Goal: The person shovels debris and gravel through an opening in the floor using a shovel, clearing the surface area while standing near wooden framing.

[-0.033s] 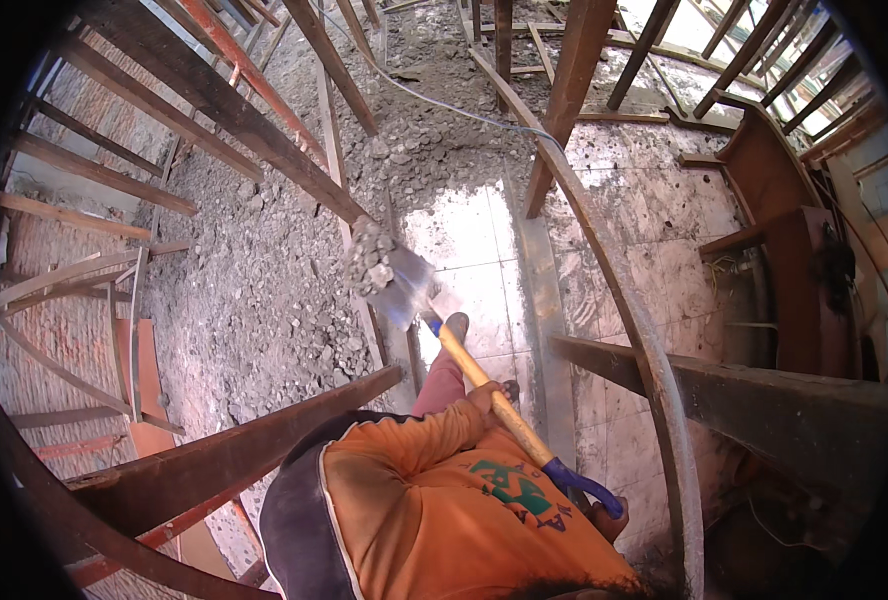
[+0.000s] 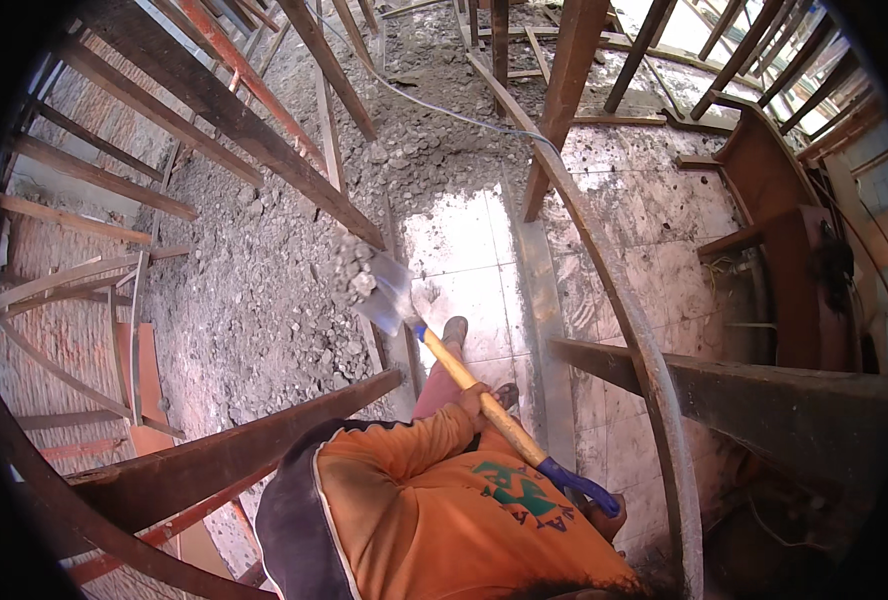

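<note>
While I watched from the head view, the left hand (image 2: 476, 399) was wrapped around the middle of the shovel (image 2: 464, 375) handle, and the right hand (image 2: 604, 515) clamped the blue grip at its end, mostly hidden behind the orange shirt (image 2: 444, 510). So both hands were shut on the shaft, well apart from each other. The shovel ran up and to the left from my chest, its metal blade (image 2: 389, 292) raised off the ground and carrying a clump of grey rubble (image 2: 349, 275), just at the edge where the rubble heap (image 2: 264, 290) met the tiled floor (image 2: 464, 260). A foot in a sandal (image 2: 454, 330) stood on the tiles just beside the shaft.

I judged the loaded blade to be heavy and front-weighted, with loose stones ready to slide off if it tilted. The wooden shaft looked stiff and smooth, perhaps dusty. A wide hold seemed right to me: one hand near the blade for lift, one on the blue end for steering. Rusty beams (image 2: 234, 110) crossed close on the left.
</note>
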Motion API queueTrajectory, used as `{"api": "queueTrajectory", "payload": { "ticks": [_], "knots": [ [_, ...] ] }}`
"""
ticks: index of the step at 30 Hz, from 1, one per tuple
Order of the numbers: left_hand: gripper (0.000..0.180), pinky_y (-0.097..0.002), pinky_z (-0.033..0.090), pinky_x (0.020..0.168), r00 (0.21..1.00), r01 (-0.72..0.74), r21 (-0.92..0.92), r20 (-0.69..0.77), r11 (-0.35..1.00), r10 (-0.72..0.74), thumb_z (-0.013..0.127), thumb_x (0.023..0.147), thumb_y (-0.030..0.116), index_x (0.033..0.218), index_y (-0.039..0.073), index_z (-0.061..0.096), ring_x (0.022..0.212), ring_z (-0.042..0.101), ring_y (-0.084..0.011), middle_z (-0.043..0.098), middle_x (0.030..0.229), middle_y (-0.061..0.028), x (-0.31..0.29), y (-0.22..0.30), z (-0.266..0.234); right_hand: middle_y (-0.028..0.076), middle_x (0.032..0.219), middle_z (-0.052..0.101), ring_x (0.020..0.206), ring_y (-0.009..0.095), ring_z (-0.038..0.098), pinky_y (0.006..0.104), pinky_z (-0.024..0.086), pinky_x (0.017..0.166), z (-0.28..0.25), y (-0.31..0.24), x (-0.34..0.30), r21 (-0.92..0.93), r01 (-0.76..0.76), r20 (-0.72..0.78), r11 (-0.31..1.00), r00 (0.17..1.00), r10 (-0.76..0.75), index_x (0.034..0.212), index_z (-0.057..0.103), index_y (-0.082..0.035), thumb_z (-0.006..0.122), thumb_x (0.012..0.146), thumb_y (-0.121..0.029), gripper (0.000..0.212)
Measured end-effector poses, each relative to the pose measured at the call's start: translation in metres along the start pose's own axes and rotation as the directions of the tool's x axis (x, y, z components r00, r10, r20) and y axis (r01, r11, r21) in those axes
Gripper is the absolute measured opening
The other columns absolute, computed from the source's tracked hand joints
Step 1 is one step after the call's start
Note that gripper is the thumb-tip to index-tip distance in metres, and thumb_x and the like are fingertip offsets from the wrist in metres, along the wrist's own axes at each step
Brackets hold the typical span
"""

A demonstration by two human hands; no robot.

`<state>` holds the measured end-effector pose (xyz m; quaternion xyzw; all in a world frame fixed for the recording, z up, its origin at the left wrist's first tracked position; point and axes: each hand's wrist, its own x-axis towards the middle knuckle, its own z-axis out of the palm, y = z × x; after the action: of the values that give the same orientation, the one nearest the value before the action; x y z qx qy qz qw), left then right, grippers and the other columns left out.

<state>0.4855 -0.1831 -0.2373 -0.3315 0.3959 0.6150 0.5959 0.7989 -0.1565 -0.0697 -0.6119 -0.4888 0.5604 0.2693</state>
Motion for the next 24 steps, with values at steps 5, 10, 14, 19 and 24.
{"api": "queueTrajectory", "payload": {
  "ticks": [5, 10, 14, 19, 24],
  "knots": [
    [0.009, -0.0386, 0.048, 0.062, 0.997, -0.071, -0.118, -0.014, 0.99, 0.07, 0.048, 0.077, 0.013, 0.074, 0.006, 0.044, 0.06, 0.049, -0.0242, 0.046, 0.061, -0.009, -0.05, 0.012, -0.009, 0.002, 0.062, 0.055, 0.059, 0.007, 0.049, 0.0246, 0.041, 0.055, -0.005, -0.001, 0.012, -0.2, 0.384, 0.098, 0.901, 0.923, -0.372, 0.072, 0.051, -0.003, 0.067, 0.071, -0.008, 0.016],
    [0.008, -0.0409, 0.05, 0.068, 0.998, 0.014, -0.012, 0.06, 1.0, -0.013, 0.048, 0.079, 0.01, 0.081, 0.004, 0.045, 0.066, 0.054, -0.0242, 0.05, 0.072, -0.0088, -0.041, -0.002, 0.022, 0.002, 0.062, 0.053, 0.058, 0.009, 0.048, 0.0265, 0.042, 0.056, -0.037, -0.019, -0.001, -0.253, 0.311, -0.008, 0.916, 0.946, -0.324, 0.071, 0.051, -0.003, 0.068, 0.069, -0.011, 0.019],
    [0.008, -0.0395, 0.049, 0.063, 0.997, -0.005, 0.03, 0.081, 1.0, 0.003, 0.049, 0.08, 0.012, 0.082, 0.004, 0.047, 0.064, 0.055, -0.0235, 0.051, 0.068, -0.0084, -0.02, 0.005, 0.079, 0.004, 0.06, 0.053, 0.056, 0.012, 0.049, 0.0275, 0.042, 0.054, -0.014, -0.068, -0.013, -0.318, 0.385, -0.043, 0.866, 0.907, -0.419, 0.07, 0.051, -0.003, 0.066, 0.069, -0.007, 0.016],
    [0.012, -0.0355, 0.05, 0.054, 0.997, -0.069, 0.191, 0.038, 0.979, 0.063, 0.054, 0.075, 0.007, 0.081, 0.0, 0.047, 0.056, 0.055, -0.0243, 0.051, 0.064, -0.0114, 0.033, 0.047, 0.124, 0.011, 0.065, 0.055, 0.056, 0.024, 0.056, 0.0318, 0.044, 0.054, 0.046, -0.102, 0.012, -0.491, 0.533, 0.192, 0.689, 0.837, -0.511, 0.069, 0.052, -0.004, 0.069, 0.061, -0.009, 0.019],
    [0.021, -0.0354, 0.052, 0.064, 0.988, -0.057, 0.246, 0.15, 0.968, 0.02, 0.054, 0.077, 0.007, 0.094, -0.002, 0.045, 0.067, 0.055, -0.0235, 0.052, 0.081, -0.0111, 0.048, 0.114, 0.177, 0.011, 0.063, 0.051, 0.058, 0.032, 0.051, 0.0383, 0.04, 0.054, 0.169, -0.152, 0.085, -0.54, 0.69, 0.271, 0.483, 0.685, -0.677, 0.072, 0.055, -0.005, 0.068, 0.06, -0.01, 0.018]
  ]
}}
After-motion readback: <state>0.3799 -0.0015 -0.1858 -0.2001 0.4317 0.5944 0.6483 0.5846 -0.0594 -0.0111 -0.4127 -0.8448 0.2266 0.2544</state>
